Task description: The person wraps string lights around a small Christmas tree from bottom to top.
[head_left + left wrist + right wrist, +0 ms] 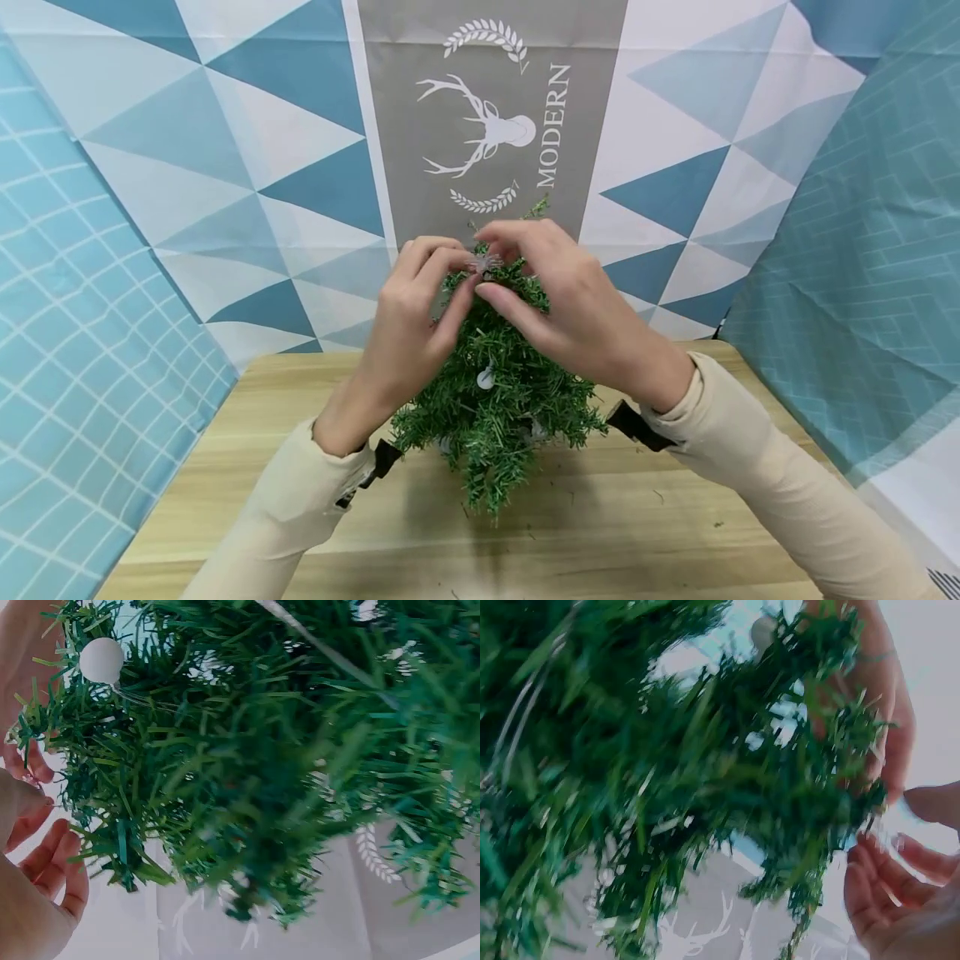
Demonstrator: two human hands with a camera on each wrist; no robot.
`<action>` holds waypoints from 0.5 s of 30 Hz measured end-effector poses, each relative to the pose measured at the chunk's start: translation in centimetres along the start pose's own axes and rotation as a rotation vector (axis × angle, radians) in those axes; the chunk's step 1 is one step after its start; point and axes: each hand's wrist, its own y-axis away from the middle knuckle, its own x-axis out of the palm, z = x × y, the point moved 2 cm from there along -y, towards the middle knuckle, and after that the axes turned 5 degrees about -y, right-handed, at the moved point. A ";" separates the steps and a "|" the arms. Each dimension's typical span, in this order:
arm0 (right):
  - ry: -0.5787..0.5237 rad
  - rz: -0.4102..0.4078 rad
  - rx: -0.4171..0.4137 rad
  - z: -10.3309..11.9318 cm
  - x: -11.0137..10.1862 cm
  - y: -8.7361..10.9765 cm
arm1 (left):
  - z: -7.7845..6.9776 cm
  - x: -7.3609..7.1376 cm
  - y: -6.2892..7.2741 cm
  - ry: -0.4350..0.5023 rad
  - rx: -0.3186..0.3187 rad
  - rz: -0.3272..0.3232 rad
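A small green artificial Christmas tree (pixel 491 400) stands on the table. At its top is a small clear, spiky ornament (pixel 486 262), shaped rather like a snowflake. The left hand (pixel 416 304) pinches this ornament between thumb and fingertips. Facing it from the other side, the right hand (pixel 573 296) has its thumb and fingers apart around the treetop, the fingertips close to the ornament. In the right wrist view the clear ornament (pixel 881 834) shows between the hands' fingertips. A white ball (pixel 101 660) hangs on a branch, also seen as a white ball (pixel 486 379) from above.
A wooden table (pixel 645 517) carries the tree, with fallen green needles scattered on it. Behind hangs a patterned cloth (pixel 292 167) with a deer print. Blue patterned cloths (pixel 82 333) flank both sides. Dark wrist camera mounts (pixel 637 425) sit close to the lower branches.
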 end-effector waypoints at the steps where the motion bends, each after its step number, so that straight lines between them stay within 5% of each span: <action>1: 0.010 0.011 0.011 0.2 0.2 -0.1 | -0.1 0.0 -0.2 -0.004 0.012 0.003; 7: -0.003 -0.019 0.048 -0.4 0.2 -0.2 | 0.0 0.3 -0.6 0.031 0.064 0.031; 15: -0.035 -0.065 0.007 -1.7 -0.2 -0.2 | 0.4 0.8 -0.4 -0.022 0.033 0.101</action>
